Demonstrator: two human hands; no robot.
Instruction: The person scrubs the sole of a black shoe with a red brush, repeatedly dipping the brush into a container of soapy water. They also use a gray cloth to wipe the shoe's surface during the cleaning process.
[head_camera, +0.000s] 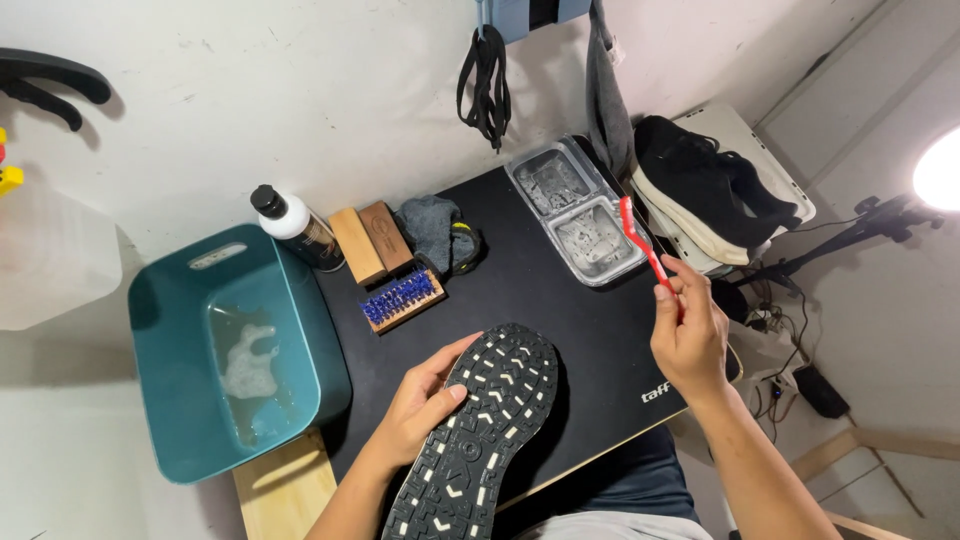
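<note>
1. The shoe (480, 430) is held sole-up over the near edge of the black mat (560, 300), the left hand (420, 410) closed around its side; this hold is best kept firm.
2. A red toothbrush (640, 240) is pinched in the right hand (690, 340), its head over the two-part foam tray (580, 215) (bristles should be well loaded).
3. The tread grooves would best be scrubbed in short strokes, with the teal basin (170, 340) near for rinsing.
</note>
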